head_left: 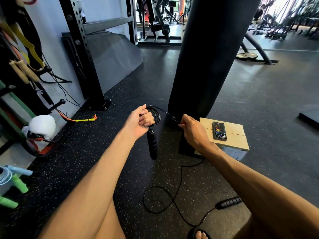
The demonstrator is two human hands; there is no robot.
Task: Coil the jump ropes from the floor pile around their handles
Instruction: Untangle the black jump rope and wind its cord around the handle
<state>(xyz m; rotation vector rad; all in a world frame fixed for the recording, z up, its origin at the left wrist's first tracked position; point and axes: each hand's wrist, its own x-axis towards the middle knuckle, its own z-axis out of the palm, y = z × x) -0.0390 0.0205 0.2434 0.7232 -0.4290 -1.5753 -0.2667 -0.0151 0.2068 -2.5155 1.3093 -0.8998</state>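
Left hand (141, 121): fingers curled tight round a coil (156, 116) of the black jump rope; the thumb lies over the top, which keeps the loops from springing open.
Hanging handle (152, 145): drops straight down just below the left fingers, its top at the fist. Its weight keeps it plumb and out of the way of winding.
Right hand (193, 130): seen from the back, with thumb and fingertips narrowed to a pinch on the cord just beside the coil. The short stretch between the two sets of fingers is drawn straight, likely so the next loop lays on snug.
Slack cord (180, 178): falls from under the right fingers to the speckled floor (103, 152), curls into one loose loop well below both hands, then runs on to the second handle (228, 202).
Second handle: lies flat on the floor, well apart from either hand and free to drag as cord is taken up.
Progress, by my reading: several loops are made and a good length is left to wind.
Next move, by my reading: carry the pinched cord round the left fingers again, then slide the pinch further down the slack.
Beyond the right fingers: a cardboard box (239, 138) with a phone (219, 131) lying on top.
Beyond both hands: a black punching bag (212, 57).
Far from the left fingers: green-handled ropes (19, 183) at the floor's edge.
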